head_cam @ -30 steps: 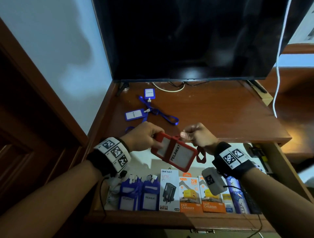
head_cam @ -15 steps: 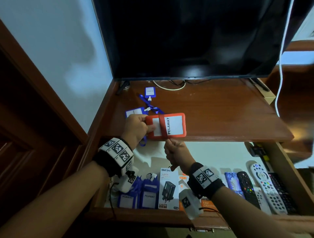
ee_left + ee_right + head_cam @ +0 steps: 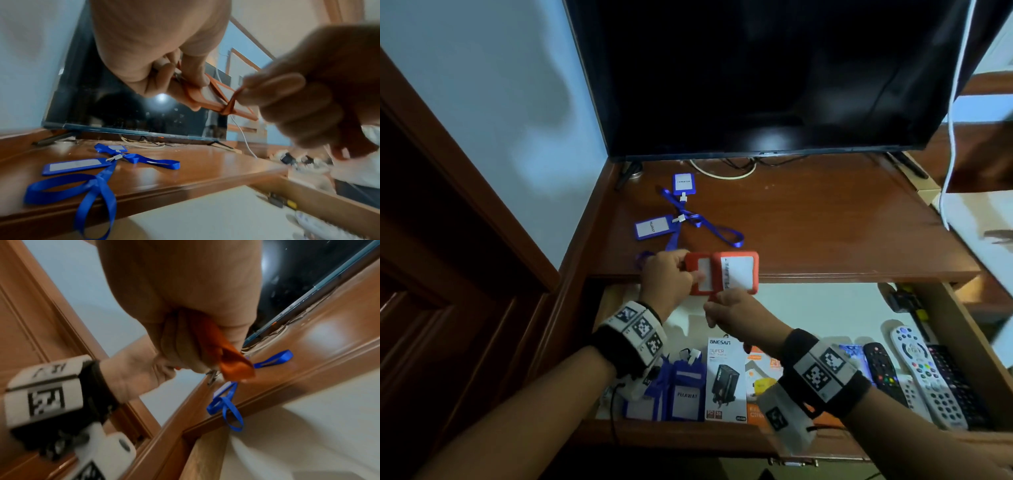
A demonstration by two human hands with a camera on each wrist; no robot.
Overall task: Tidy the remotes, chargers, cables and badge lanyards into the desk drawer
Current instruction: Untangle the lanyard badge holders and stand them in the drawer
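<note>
Your left hand (image 3: 667, 281) pinches the left end of the orange badge holder (image 3: 722, 274), and your right hand (image 3: 736, 310) grips its orange strap (image 3: 231, 100), wound across the holder's middle. You hold the holder flat, long axis left to right, over the desk's (image 3: 808, 233) front edge. Below and toward you is the open drawer (image 3: 825, 305); the free gap beside the blue badges (image 3: 685, 390) lies nearer your left hand.

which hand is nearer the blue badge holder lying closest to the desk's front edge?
Left. The left hand grips the orange badge holder just in front of the blue badge holder. The right hand pinches the orange lanyard lower down, over the open drawer.
</note>
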